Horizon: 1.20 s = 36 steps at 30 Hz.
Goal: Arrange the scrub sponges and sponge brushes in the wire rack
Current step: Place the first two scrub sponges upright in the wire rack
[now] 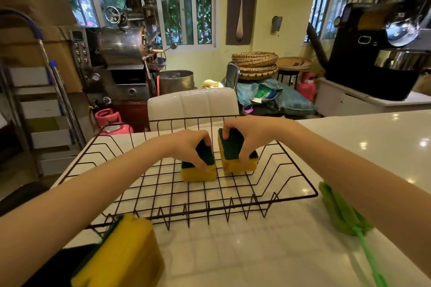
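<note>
A black wire rack (235,205) sits on the white counter in front of me. Inside it stand two yellow scrub sponges with dark green tops. My left hand (191,144) grips the left sponge (198,173) from above. The right sponge (235,163) is tilted and held by my right hand (245,133). The two sponges stand side by side, a small gap between them. A third yellow and green sponge (123,254) lies on the counter outside the rack, near its front left corner. A green sponge brush (345,216) with a long green handle lies to the right of the rack.
The white counter (349,142) stretches right and toward me. A white chair back (193,105) stands just behind the rack. Beyond are a metal roasting machine, pink gas cylinders, woven baskets and a black machine at the right.
</note>
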Motion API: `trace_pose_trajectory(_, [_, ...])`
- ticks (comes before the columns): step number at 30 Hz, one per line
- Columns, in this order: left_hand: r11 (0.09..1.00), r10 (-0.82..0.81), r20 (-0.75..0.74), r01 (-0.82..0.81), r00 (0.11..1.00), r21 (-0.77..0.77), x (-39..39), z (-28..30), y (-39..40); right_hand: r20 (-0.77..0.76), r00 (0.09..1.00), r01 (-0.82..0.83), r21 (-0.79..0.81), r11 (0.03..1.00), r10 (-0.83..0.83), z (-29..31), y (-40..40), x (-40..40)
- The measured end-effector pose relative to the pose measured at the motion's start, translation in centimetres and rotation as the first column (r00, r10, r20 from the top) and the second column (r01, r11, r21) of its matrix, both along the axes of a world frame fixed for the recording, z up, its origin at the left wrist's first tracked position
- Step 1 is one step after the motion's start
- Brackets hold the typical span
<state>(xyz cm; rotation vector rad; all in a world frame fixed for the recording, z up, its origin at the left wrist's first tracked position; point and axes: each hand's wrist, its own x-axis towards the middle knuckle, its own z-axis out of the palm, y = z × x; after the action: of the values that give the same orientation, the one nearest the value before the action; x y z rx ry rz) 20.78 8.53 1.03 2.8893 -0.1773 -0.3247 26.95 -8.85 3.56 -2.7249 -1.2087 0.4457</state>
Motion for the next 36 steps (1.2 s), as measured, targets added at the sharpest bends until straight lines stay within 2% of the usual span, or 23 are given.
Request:
trace_pose_trajectory(18, [0.999, -0.033, 0.035, 0.033, 0.999, -0.006, 0.8, -0.5, -0.6, -0.048, 0.999, 0.011, -0.082, 0.997, -0.015, -1.9, 1.5, 1.1])
trace_pose_trajectory(23, [0.999, -0.029, -0.026, 0.029, 0.999, -0.013, 0.3, -0.2, -0.9, 0.001, 1.0, -0.011, -0.114, 0.993, 0.011, -2.1, 1.7, 0.6])
trace_pose_trajectory(26, [0.999, -0.045, -0.131, 0.045, 0.99, -0.006, -0.8, 1.2, -0.9, 0.038, 0.999, -0.013, -0.146, 0.989, 0.019, -1.8, 1.9, -0.1])
trace_pose_trajectory(30, [0.999, -0.023, -0.228, 0.015, 0.973, -0.038, -3.7, 3.9, -0.3, 0.029, 0.999, -0.029, -0.046, 0.999, 0.03, -0.4, 2.1, -2.2])
trace_pose_trajectory(34, [0.994, -0.015, -0.222, -0.009, 0.975, -0.108, -7.5, 6.0, 1.0, 0.03, 0.995, -0.093, 0.118, 0.989, 0.09, 1.3, 2.1, -6.4])
trace_pose_trajectory(36, [0.984, -0.009, -0.171, -0.022, 0.985, -0.179, -9.8, 6.3, 1.6, 0.043, 0.99, -0.14, 0.184, 0.973, 0.135, 1.8, 1.9, -9.0])
